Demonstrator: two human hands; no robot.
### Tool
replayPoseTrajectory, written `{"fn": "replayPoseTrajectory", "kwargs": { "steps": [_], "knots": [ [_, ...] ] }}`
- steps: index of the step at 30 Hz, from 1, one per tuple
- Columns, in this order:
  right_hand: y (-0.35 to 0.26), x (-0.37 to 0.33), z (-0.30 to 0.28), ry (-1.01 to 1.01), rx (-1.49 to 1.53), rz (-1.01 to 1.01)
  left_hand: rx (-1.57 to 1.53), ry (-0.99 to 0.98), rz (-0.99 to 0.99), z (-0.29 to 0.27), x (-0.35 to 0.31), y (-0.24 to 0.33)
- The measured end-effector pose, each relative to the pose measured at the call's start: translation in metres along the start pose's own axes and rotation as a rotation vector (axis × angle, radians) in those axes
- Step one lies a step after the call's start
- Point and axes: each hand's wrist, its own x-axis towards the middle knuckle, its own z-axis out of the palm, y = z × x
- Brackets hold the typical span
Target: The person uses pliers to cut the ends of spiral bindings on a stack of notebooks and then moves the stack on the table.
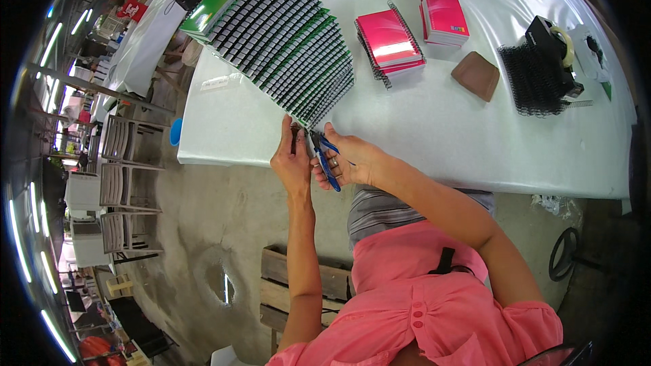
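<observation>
- Two hands
- One pair of pliers
- One stack of green notebooks
- Several pink notebooks, exact count unclear
- One brown pad
- One tape roll

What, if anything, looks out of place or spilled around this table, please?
The floor has a dark, shiny patch left of the wooden slats; its glare suggests it may be wet. On the table, one thin coil sticks out untidily beside the black coils.

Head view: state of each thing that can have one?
Blue-handled pliers: in right hand, handles spread
Green-covered notebooks: coil-bound, stacked, staggered
Left hand: at that stack's near corner, exact grip unclear
Pink notebooks: closed, stacked
Black coils: unbound, bunched together
Brown piece: lying flat
Tube lights: lit
</observation>
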Motion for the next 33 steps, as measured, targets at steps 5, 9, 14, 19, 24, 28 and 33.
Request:
{"fn": "replayPoseTrajectory", "kwargs": {
  "steps": [5, 9, 14, 19, 24, 28, 33],
  "knots": [
    [-0.004, 0.001, 0.001, -0.007, 0.03, 0.054, 0.016, -0.031, -0.009, -0.001, 0.0, -0.001],
    [-0.003, 0.0, 0.0, 0.017, 0.004, 0.039, 0.006, -0.047, -0.035, -0.001, 0.0, 0.001],
    [-0.002, -0.003, 0.007, -0.009, 0.021, -0.004, 0.033, -0.048, -0.007, -0.004, 0.0, -0.002],
    [0.001, 0.019, -0.019, -0.228, 0.167, 0.06, -0.016, -0.09, -0.078, -0.002, 0.0, 0.009],
    [0.004, -0.008, -0.003, -0.189, 0.083, -0.001, 0.005, -0.048, -0.021, -0.002, 0.0, -0.001],
    [0.004, -0.055, -0.011, 0.06, -0.449, -0.314, 0.026, 0.004, 0.064, 0.0, -0.002, -0.004],
    [-0.018, -0.069, -0.06, 0.912, -1.627, -1.017, -0.106, 0.022, 0.069, -0.001, -0.008, 0.001]
  ]
}}
